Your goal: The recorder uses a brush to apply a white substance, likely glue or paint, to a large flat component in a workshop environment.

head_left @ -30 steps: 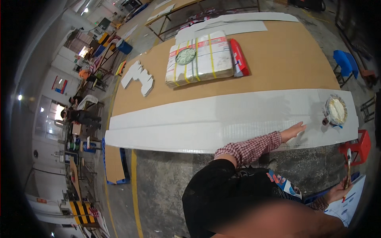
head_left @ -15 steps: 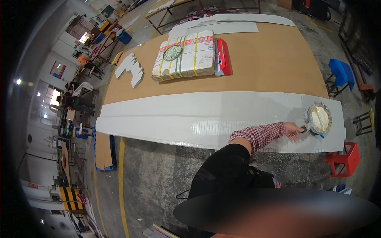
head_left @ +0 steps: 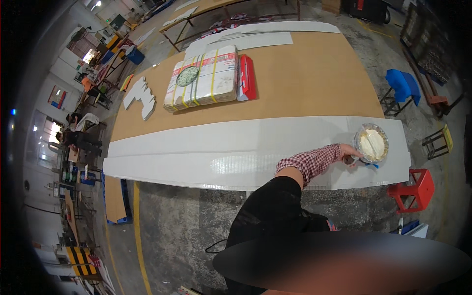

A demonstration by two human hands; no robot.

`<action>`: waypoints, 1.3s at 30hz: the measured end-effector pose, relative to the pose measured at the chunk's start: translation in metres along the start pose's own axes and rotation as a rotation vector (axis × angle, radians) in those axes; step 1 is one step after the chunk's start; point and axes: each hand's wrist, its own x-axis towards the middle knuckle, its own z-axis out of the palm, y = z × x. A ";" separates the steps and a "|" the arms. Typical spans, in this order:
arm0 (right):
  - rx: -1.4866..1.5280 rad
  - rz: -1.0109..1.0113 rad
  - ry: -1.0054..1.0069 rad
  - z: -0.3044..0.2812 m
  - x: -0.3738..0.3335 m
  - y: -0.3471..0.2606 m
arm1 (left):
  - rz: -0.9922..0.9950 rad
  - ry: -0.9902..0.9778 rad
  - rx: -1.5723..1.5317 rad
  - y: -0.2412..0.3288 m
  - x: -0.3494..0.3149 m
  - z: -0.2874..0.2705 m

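While the pan (head_left: 358, 141) sits near the right end of the white sheet (head_left: 236, 147) on the bench (head_left: 319, 78), the left hand (head_left: 348, 151) is narrowed about its dark handle (head_left: 348, 160), fingers curled, exact grip too small to make out. Right hand out of view; cannot tell its state. Pan lined with clear film, pale paste (head_left: 372, 144) inside; a bit of blue (head_left: 372, 165) shows at its near edge. Checked red-and-white sleeve (head_left: 312, 164) on the left forearm, lying over the sheet. Beyond the sheet, brown board surface: strapped bundle (head_left: 227, 83) with a round green-patterned disc (head_left: 187, 76) on top, red box (head_left: 248, 78) just beside it on the right, white scraps (head_left: 142, 98) to the left. Off the bench's right side: red stool (head_left: 424, 189) nearest, yellow-topped stool (head_left: 447, 137), blue-draped stool (head_left: 404, 86) farther up. Far left, well apart, people (head_left: 83, 140) among worktables.
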 end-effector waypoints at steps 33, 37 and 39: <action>0.065 0.308 -1.534 0.190 -0.492 0.134 | 0.730 1.088 -0.371 -0.402 -0.716 0.105; 0.199 1.222 -1.437 0.190 -0.667 0.150 | 0.703 1.388 -0.471 -0.484 -0.800 0.124; 0.227 1.397 -1.472 0.181 -0.737 0.149 | 0.691 1.485 -0.516 -0.512 -0.841 0.130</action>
